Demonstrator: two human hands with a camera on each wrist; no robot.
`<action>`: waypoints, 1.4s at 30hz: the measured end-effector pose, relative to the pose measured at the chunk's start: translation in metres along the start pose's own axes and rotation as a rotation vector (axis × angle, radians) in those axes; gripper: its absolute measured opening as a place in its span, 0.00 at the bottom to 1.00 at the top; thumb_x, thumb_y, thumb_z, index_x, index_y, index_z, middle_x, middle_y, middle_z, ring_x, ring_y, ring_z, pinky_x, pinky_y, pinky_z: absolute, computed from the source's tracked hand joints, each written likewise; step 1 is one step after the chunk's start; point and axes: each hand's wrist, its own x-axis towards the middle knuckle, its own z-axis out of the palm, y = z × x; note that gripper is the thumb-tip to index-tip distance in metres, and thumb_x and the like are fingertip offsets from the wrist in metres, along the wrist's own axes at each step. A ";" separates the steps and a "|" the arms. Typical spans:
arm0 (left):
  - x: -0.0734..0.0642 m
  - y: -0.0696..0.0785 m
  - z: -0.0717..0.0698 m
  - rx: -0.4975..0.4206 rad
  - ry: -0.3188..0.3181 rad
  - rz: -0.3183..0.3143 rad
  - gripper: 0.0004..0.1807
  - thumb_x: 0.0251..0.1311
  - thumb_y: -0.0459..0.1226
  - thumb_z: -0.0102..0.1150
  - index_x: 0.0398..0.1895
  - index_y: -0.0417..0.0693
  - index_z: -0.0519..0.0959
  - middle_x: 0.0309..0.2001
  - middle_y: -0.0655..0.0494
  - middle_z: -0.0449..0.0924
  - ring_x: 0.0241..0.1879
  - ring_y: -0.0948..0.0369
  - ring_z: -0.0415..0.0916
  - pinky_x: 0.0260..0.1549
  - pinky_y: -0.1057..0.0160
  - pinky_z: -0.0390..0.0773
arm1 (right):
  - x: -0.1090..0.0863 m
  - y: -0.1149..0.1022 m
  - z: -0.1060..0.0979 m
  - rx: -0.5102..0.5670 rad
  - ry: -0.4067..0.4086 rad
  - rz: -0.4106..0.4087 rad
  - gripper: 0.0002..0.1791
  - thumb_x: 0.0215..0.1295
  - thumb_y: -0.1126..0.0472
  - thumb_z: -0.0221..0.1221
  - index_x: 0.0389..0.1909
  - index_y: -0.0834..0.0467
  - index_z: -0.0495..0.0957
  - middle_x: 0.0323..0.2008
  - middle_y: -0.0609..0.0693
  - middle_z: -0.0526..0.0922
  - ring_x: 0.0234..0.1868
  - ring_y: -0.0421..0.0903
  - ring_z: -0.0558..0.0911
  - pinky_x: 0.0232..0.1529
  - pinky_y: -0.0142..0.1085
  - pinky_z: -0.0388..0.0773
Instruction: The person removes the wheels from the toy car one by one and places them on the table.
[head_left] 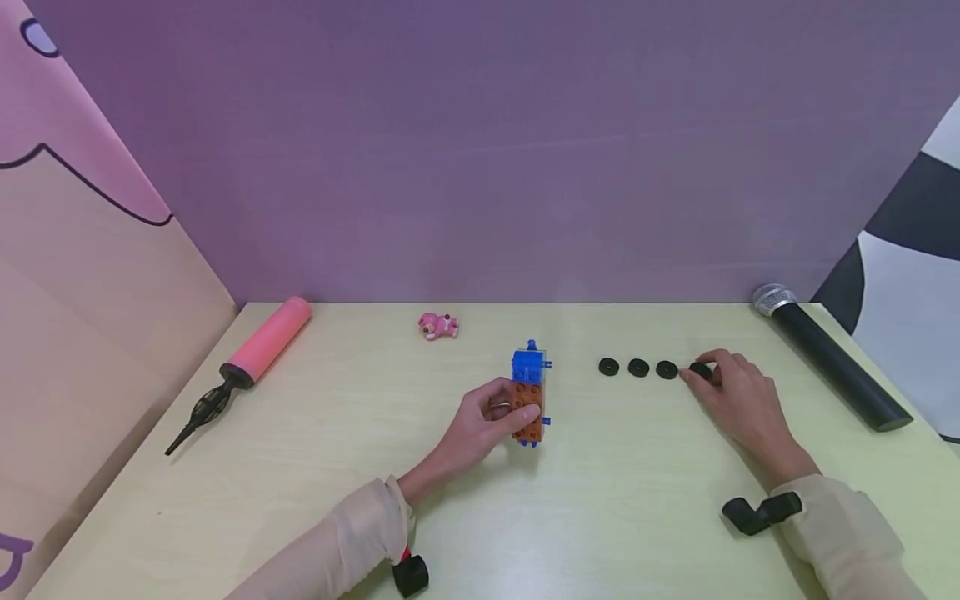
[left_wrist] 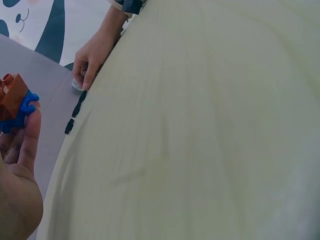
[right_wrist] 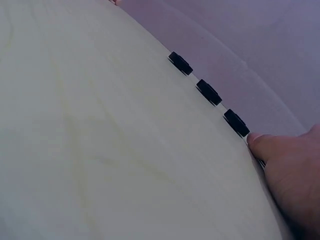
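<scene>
My left hand grips a toy vehicle body built of blue and orange bricks, upright above the middle of the table. Small blue pegs stick out from its side, and it has no wheels on the side that shows. In the left wrist view the orange brick sits over a blue base. Farther right, my right hand pinches a small black wheel between thumb and fingers, close to the tabletop. Three more black wheels lie flat in a row to its left; the right wrist view shows these wheels edge-on.
A pink hand pump with a black nozzle lies at the left. At the back lies a small pink bear figure. A black microphone lies along the right edge. A purple panel stands behind the table.
</scene>
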 end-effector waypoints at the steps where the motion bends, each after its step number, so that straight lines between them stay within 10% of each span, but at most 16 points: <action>1: 0.000 0.000 0.000 0.000 -0.002 0.000 0.21 0.72 0.45 0.62 0.56 0.36 0.78 0.50 0.45 0.85 0.46 0.57 0.85 0.52 0.59 0.82 | -0.001 0.000 0.000 0.001 0.006 -0.002 0.18 0.71 0.57 0.64 0.49 0.69 0.77 0.31 0.60 0.78 0.34 0.59 0.77 0.34 0.54 0.68; 30: 0.000 0.003 0.001 -0.018 -0.023 0.001 0.19 0.72 0.43 0.62 0.56 0.36 0.79 0.46 0.48 0.86 0.43 0.59 0.84 0.50 0.61 0.82 | -0.008 -0.011 -0.007 0.095 0.037 0.047 0.23 0.77 0.54 0.58 0.58 0.71 0.74 0.30 0.54 0.76 0.32 0.51 0.72 0.33 0.42 0.65; 37: 0.000 0.004 0.001 -0.014 -0.057 0.005 0.18 0.72 0.43 0.61 0.51 0.36 0.78 0.43 0.53 0.83 0.39 0.61 0.80 0.43 0.65 0.81 | -0.020 -0.044 -0.002 0.171 0.134 -0.191 0.15 0.69 0.66 0.64 0.52 0.68 0.78 0.33 0.52 0.75 0.37 0.48 0.72 0.37 0.35 0.67; 42: 0.000 0.005 0.001 0.019 -0.110 -0.020 0.20 0.71 0.46 0.62 0.53 0.37 0.79 0.44 0.52 0.83 0.40 0.60 0.80 0.41 0.64 0.81 | -0.026 -0.075 0.006 0.216 0.230 -0.495 0.23 0.77 0.48 0.58 0.51 0.67 0.80 0.33 0.50 0.76 0.36 0.46 0.73 0.39 0.31 0.69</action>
